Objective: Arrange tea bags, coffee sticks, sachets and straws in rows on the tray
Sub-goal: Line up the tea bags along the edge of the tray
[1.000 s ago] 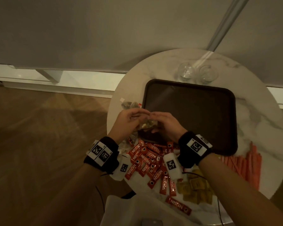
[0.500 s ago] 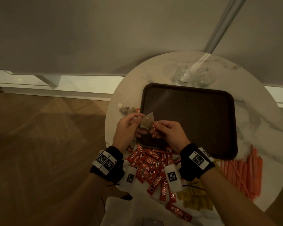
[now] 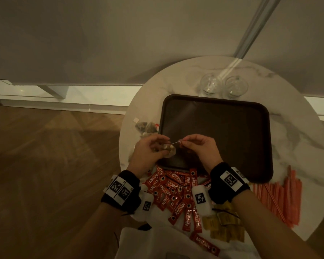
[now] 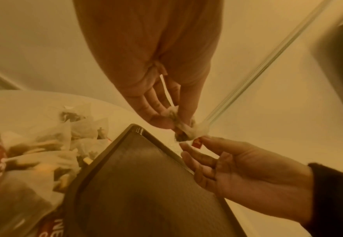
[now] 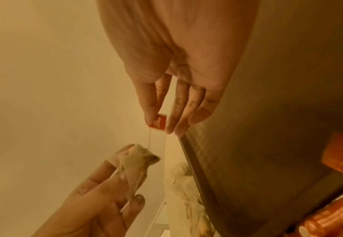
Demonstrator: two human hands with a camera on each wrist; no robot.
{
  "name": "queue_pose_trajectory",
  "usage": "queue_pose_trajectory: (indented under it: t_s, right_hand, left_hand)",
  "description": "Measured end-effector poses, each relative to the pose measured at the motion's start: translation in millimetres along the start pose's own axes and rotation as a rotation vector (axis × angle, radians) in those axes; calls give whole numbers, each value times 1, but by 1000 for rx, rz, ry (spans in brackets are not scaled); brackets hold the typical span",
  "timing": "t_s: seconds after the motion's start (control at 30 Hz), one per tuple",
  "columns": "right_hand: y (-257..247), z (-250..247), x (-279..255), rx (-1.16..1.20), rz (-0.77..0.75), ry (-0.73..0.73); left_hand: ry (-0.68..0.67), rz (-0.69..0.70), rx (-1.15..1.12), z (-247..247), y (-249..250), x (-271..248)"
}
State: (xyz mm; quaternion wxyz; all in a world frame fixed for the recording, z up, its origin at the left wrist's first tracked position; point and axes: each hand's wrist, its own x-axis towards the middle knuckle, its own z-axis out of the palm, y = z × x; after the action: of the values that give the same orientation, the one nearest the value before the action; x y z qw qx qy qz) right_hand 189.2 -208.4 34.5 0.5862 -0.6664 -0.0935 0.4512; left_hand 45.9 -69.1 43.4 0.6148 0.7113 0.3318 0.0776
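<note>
My left hand (image 3: 153, 148) pinches a pale mesh tea bag (image 3: 169, 150) (image 4: 183, 128) (image 5: 138, 158) over the near-left corner of the dark brown tray (image 3: 241, 128) (image 4: 146, 184). My right hand (image 3: 193, 146) pinches the bag's small red paper tag (image 5: 158, 122) (image 4: 197, 142) between thumb and fingertips, a short thread stretched between tag and bag. More tea bags (image 3: 146, 128) (image 4: 65, 141) lie left of the tray. Red coffee sticks (image 3: 174, 189) are heaped near me, yellow sachets (image 3: 223, 227) right of them, orange straws (image 3: 284, 197) at the right. The tray holds nothing.
Two clear glasses (image 3: 210, 85) (image 3: 236, 86) stand behind the tray on the round marble table (image 3: 297, 128). A white cloth (image 3: 148, 243) lies at the table's near edge. Wooden floor (image 3: 54, 165) is to the left, a wall behind.
My hands have drawn apart: the right has pulled the red tag away to the right, stretching the thread, while the left keeps the bag. The view has shifted slightly.
</note>
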Motion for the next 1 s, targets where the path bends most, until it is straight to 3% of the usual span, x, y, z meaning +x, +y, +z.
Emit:
queue_pose_trajectory:
  t_s: [0.1,0.3,0.5,0.77,0.93,1.0]
  right_hand:
    - [0,3,11,-104,-6,24]
    - [-4,8,41,-49,20,27]
    - [-14,-2,83,10,61,-22]
    - [-22,-11,141,-24,177,87]
    - [-21,-12,179,-409,163,167]
    - [-20,-11,190,-524,138,183]
  left_hand:
    - [7,47,50,4,2,11]
    - [19,64,121,11,5,50]
    - [-2,-81,133,15,8,103]
    - [90,42,394,18,-3,174]
    - [165,50,455,18,-4,204]
    - [172,15,381,18,-5,211]
